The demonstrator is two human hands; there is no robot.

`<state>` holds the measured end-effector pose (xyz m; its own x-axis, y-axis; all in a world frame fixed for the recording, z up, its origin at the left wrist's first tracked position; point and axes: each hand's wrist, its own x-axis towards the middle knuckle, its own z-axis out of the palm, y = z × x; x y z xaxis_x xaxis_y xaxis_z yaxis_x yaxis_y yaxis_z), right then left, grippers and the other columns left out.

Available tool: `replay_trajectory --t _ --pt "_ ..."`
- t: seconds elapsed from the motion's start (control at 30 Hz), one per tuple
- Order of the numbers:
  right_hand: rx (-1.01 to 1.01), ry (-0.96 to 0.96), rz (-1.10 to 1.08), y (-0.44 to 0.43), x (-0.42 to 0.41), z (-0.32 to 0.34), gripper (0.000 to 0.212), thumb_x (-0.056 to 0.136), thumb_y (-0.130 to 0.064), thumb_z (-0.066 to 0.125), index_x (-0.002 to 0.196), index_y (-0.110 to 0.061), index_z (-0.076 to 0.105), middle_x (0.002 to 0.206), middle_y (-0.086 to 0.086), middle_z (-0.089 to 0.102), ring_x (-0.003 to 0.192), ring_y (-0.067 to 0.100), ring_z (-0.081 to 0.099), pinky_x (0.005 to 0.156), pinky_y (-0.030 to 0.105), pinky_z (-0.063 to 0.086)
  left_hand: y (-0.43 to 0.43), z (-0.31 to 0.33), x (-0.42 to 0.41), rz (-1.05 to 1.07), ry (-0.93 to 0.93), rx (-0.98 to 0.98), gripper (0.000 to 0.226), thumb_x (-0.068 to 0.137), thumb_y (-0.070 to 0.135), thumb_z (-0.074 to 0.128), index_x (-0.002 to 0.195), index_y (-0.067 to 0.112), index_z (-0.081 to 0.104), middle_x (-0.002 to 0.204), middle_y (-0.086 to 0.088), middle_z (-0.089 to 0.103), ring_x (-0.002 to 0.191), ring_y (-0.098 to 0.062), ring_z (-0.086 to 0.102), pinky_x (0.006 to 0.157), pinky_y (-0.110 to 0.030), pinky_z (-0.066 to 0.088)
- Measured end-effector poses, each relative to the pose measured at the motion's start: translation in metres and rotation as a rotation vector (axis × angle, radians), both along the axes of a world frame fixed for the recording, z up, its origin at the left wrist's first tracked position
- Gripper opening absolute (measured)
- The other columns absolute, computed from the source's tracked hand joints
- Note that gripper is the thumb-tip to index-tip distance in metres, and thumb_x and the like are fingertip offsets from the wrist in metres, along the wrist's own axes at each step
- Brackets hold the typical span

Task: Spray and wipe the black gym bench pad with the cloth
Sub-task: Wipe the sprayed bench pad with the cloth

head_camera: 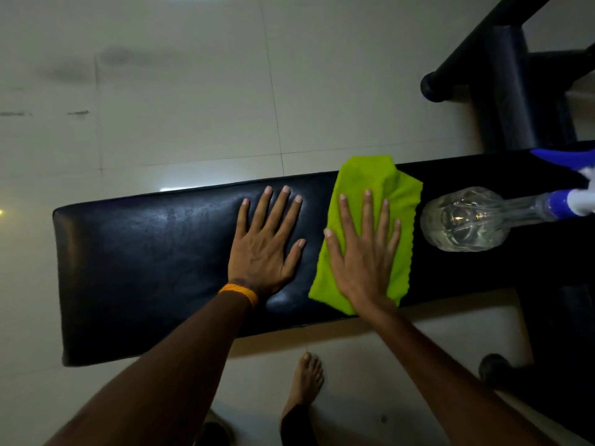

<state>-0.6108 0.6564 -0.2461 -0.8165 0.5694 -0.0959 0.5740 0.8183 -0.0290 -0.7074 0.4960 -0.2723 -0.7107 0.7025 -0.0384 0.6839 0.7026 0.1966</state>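
Cloth (370, 178) spread on black bench pad (145, 252), pinned under flat, open-fingered right hand (363, 252); left hand (260, 249) flat on bare pad just beside, holding nothing. Spray bottle (463, 220) lying near. Press evenly, sweep long overlapping strokes, avoid knocking bottle.

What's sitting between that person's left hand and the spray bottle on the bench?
In the head view, the green cloth lies between the left hand and the spray bottle, with the right hand flat on it.

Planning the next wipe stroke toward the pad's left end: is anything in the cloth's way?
Yes. The left hand lies flat on the pad right beside the cloth; past it the pad looks bare.
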Motion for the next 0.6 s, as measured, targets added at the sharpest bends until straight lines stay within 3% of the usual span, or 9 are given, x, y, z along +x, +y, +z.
replay_trajectory --t 0.07,0.17,0.27,0.37,0.5,0.6 --pt "-0.006 -0.016 0.104 -0.026 0.026 0.002 0.061 0.102 -0.06 0.028 0.159 -0.04 0.019 0.17 0.003 0.013 0.157 0.034 0.01 0.124 0.059 0.012 0.001 0.001 0.0 -0.005 -0.007 0.002 0.07 0.103 0.054 0.026 0.164 0.022 0.015 0.172 -0.004 0.01 0.159 -0.028 0.004 0.127 -0.055 0.005" --pt "-0.021 -0.028 0.259 0.011 0.023 0.0 0.062 0.1 -0.061 0.03 0.158 -0.043 0.019 0.171 0.0 0.012 0.157 0.03 0.01 0.123 0.058 0.013 0.0 0.0 0.0 -0.004 -0.002 0.011 0.069 0.103 0.054 0.026 0.164 0.022 0.015 0.172 -0.005 0.01 0.159 -0.028 0.004 0.127 -0.056 0.005" --pt "-0.003 0.017 0.019 0.037 -0.007 -0.005 0.063 0.1 -0.062 0.025 0.159 -0.042 0.018 0.171 0.0 0.012 0.157 0.031 0.011 0.123 0.059 0.013 -0.001 0.0 0.001 0.01 -0.01 0.036 0.069 0.104 0.053 0.027 0.164 0.022 0.015 0.172 -0.004 0.01 0.159 -0.028 0.004 0.127 -0.056 0.006" --pt "-0.022 0.079 -0.148 -0.012 -0.004 -0.007 0.064 0.1 -0.06 0.023 0.16 -0.038 0.019 0.17 0.003 0.013 0.157 0.033 0.01 0.123 0.061 0.013 -0.001 0.003 0.001 0.008 -0.036 0.054 0.069 0.104 0.053 0.028 0.164 0.022 0.014 0.172 -0.004 0.01 0.159 -0.027 0.004 0.127 -0.056 0.007" --pt "-0.021 0.007 0.109 -0.075 0.034 -0.005 0.063 0.101 -0.055 0.029 0.16 -0.035 0.022 0.17 0.004 0.015 0.156 0.036 0.011 0.123 0.058 0.009 -0.022 0.015 -0.003 0.061 -0.098 0.134 0.069 0.101 0.048 0.038 0.163 0.023 0.02 0.171 -0.007 0.018 0.158 -0.03 0.012 0.125 -0.06 0.011" --pt "-0.04 -0.032 0.334 -0.048 0.009 -0.001 0.061 0.1 -0.056 0.028 0.159 -0.039 0.021 0.17 0.002 0.017 0.156 0.034 0.014 0.124 0.059 0.012 -0.078 0.018 -0.004 0.2 -0.068 0.107 0.068 0.099 0.045 0.04 0.161 0.02 0.026 0.169 -0.009 0.022 0.157 -0.032 0.016 0.123 -0.063 0.013"
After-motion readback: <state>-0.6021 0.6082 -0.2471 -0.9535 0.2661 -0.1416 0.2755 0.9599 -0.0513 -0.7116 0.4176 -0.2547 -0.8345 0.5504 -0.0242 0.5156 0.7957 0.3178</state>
